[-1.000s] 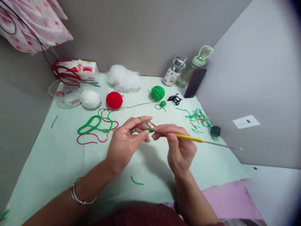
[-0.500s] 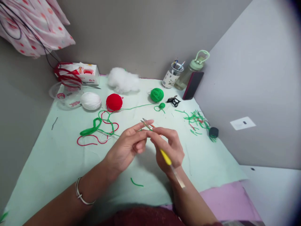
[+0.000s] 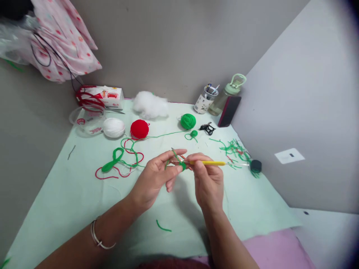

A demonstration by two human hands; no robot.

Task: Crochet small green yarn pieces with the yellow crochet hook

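Observation:
My right hand [image 3: 209, 183] grips a crochet hook [image 3: 214, 163] by its yellow handle, held nearly level with the metal tip pointing left. Between my left hand's [image 3: 158, 173] thumb and fingers is a small piece of green crochet [image 3: 183, 165], partly hidden. Green yarn loops over the raised left index finger, and the hook's tip lies close to it; whether it passes through a stitch I cannot tell. A strand trails left to the tangled green yarn [image 3: 134, 160]. Beyond the hands sit a green yarn ball [image 3: 188, 121] and a red yarn ball [image 3: 139, 129].
A white yarn ball [image 3: 113, 127], plastic tub [image 3: 89, 121] and tissue box [image 3: 112, 98] stand at back left, beside white stuffing [image 3: 150, 105]. Back right are a pen cup [image 3: 206, 100], bottle [image 3: 221, 99], phone [image 3: 229, 111] and black hair clip [image 3: 207, 129]. Yarn scraps [image 3: 235, 149] lie right.
The crochet hook has swung from slanting down toward my wrist to nearly level. My right hand has turned with it, and the green piece shows more. The view has shifted slightly.

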